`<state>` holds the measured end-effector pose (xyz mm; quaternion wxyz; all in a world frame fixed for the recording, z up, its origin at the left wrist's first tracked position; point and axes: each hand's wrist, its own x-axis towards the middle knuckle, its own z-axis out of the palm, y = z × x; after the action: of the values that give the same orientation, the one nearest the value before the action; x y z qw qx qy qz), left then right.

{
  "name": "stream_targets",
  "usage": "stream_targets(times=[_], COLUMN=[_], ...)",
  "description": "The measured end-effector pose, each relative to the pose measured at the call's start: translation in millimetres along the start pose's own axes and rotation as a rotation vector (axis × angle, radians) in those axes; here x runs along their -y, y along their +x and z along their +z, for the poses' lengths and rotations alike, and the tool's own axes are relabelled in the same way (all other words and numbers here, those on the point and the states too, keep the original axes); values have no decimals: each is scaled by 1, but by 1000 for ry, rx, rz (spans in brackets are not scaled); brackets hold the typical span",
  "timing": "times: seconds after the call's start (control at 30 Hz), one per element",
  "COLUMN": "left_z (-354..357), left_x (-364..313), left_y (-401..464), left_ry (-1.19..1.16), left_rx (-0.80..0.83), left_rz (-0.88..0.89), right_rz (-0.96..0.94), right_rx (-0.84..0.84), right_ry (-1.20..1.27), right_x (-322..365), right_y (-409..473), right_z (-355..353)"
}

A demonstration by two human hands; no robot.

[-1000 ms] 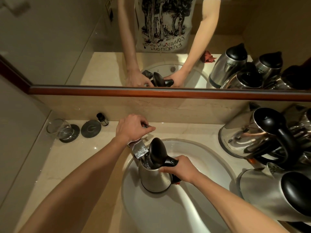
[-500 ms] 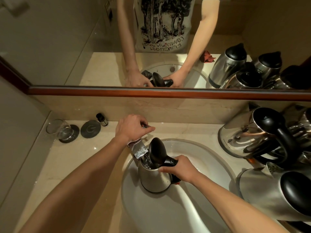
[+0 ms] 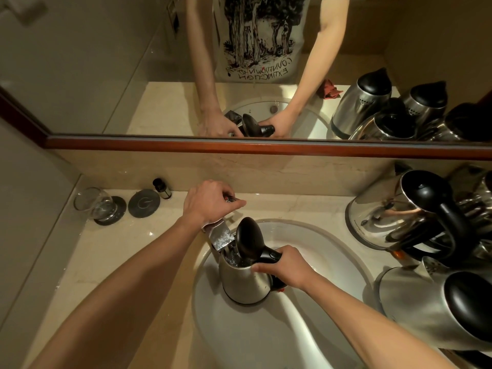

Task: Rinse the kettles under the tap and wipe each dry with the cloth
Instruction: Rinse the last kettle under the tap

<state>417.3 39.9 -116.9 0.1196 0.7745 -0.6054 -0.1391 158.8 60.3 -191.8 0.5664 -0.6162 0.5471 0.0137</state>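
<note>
Both hands work at the white oval basin, little changed from a second earlier: the left hand stays curled over the chrome tap at the basin's back-left rim, while the right hand keeps gripping the black handle of a stainless-steel kettle standing upright in the bowl, black lid raised, water inside. More steel kettles crowd the beige marble counter's right edge. A clear glass sits near its back-left corner.
</note>
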Motion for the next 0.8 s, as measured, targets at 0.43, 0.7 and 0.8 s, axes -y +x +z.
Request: stream_targets(times=[0.43, 0.7, 0.8], left_z=[-6, -6, -6], left_x=[-6, -6, -6], left_y=[-3, -3, -3], left_ry=[19, 16, 16], left_rx=[-12, -7, -4], left_rz=[11, 9, 9], right_rz=[3, -10, -6], right_rx=[-16, -18, -6], right_ry=[-5, -13, 3], right_x=[1, 1, 1], right_y=[0, -1, -2], right_z=[0, -1, -1])
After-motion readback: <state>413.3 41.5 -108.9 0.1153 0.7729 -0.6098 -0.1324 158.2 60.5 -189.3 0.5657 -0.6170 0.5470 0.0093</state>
